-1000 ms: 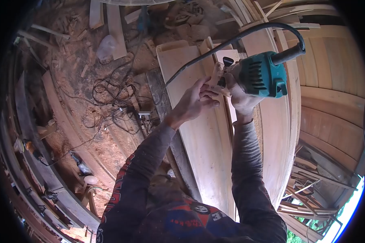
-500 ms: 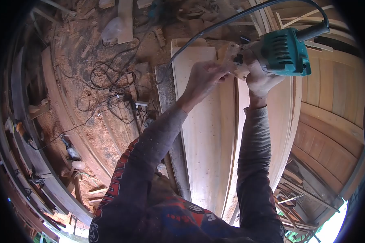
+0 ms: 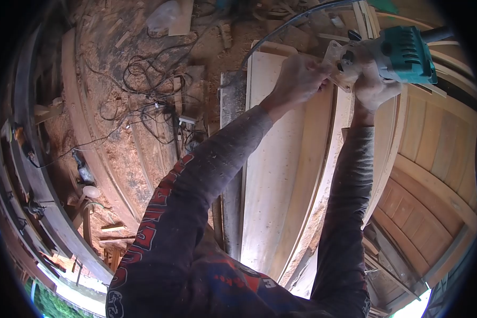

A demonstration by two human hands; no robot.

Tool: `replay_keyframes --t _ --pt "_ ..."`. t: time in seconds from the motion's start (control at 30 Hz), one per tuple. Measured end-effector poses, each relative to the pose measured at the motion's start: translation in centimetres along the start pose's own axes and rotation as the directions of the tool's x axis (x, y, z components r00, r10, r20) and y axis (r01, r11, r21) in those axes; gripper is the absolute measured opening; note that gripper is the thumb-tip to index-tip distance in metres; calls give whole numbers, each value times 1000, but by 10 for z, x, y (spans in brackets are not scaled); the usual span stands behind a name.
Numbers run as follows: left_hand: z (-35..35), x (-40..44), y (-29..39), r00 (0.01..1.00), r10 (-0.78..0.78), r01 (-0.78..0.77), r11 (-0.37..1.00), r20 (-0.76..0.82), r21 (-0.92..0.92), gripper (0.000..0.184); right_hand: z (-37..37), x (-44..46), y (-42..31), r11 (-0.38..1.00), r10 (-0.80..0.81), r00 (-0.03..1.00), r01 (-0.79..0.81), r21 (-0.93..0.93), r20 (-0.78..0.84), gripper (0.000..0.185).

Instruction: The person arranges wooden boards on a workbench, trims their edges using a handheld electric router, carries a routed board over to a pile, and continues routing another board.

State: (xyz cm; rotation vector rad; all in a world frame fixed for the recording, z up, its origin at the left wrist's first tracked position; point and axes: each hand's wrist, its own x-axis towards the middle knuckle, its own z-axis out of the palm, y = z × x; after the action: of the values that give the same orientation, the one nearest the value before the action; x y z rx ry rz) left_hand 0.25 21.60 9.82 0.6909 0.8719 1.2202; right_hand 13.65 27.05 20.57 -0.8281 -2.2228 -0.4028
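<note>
- Teal power tool (image 3: 407, 54) at upper right, held sideways, its clear base plate (image 3: 340, 69) facing left.
- Right hand (image 3: 375, 91) grasping the tool's body from below.
- Left hand (image 3: 300, 79) curled at the base plate (whether it grips anything, I cannot tell).
- Pale boards (image 3: 273, 143) beneath the hands.
- Leftward, tangled cords (image 3: 143, 79) on a sawdust-strewn floor (image 3: 116, 153).

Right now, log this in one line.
right hand: holding router | left hand: by base, contact unclear | panel: below left hand

Both arms (image 3: 220, 161) stretched forward, left fingers (image 3: 320, 79) curled
</note>
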Motion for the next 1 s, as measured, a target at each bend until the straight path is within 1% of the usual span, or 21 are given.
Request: replay_keyframes --t 0.07,0.1,0.17,0.2,0.27,0.3,0.33,0.37,0.4,0.43,0.47,0.53,0.57,0.63,0.67,0.73,0.77,0.83,0.97,1.0 --pt "-1 1 1 1000 -9 9 1000 6 -7 42 3 -2 1 1000 5 1000 -5 24 -16 21" --pt "-3 2 2 999 -28 28 1000 33 4 39 7 -6 0 986 113 993 -109 124 -28 24" --pt "-6 4 2 997 -49 48 999 62 18 39 12 -11 2 952 222 975 -210 224 -30 28" --pt "-7 7 3 998 -29 28 999 56 24 38 15 -10 2 930 276 961 -265 255 -11 27" --pt "-8 9 2 999 -10 8 999 51 31 38 19 -10 5 904 331 944 -319 284 8 26" --pt "-9 8 1 999 -29 29 999 35 -13 37 20 -11 8 950 230 973 -226 215 4 26" --pt "-8 6 0 999 -47 48 997 22 -58 37 19 -10 11 969 178 984 -176 176 5 26" --pt "-6 5 1 999 -44 46 997 29 -59 37 19 -10 13 983 124 992 -124 136 6 26" --pt "-3 4 0 998 -65 65 994 2 -84 38 20 -9 14 986 84 996 -84 142 4 28" --pt "-1 3 -1 996 -87 84 991 -24 -108 38 20 -9 15 988 64 998 -64 143 1 29" --pt "1 1 -3 996 -84 82 991 -19 -107 38 20 -8 15 989 44 999 -43 144 -2 30" --pt "3 -4 -5 993 -70 56 988 -90 -145 38 24 -2 9 971 47 995 -25 236 -86 18" --pt "4 -8 -6 994 -67 53 988 -92 -143 38 24 -3 11 971 46 995 -23 238 -90 18" --pt "5 -18 -7 990 -32 10 987 -135 -157 39 22 -9 15 994 -77 997 78 78 -14 28" --pt "5 -23 -7 990 -30 8 988 -139 -157 39 19 -13 15 993 -79 997 80 81 -15 28" --pt "6 -33 -6 985 -81 68 993 -149 -92 39 9 -13 10 974 -209 978 209 -82 3 22" --pt "7 -37 -5 986 -76 63 994 -151 -92 39 6 -15 6 974 -214 977 213 -81 0 22" --pt "8 -47 -3 979 -87 97 994 -184 48 40 3 -20 -3 984 -170 985 169 -51 -16 20" --pt "16 -65 -3 972 -105 118 992 -209 51 42 -8 -27 -16 988 -156 988 156 -21 10 21" --pt "15 -64 -7 975 -76 89 995 -209 54 42 -8 -29 -16 993 -116 993 116 25 -5 21"
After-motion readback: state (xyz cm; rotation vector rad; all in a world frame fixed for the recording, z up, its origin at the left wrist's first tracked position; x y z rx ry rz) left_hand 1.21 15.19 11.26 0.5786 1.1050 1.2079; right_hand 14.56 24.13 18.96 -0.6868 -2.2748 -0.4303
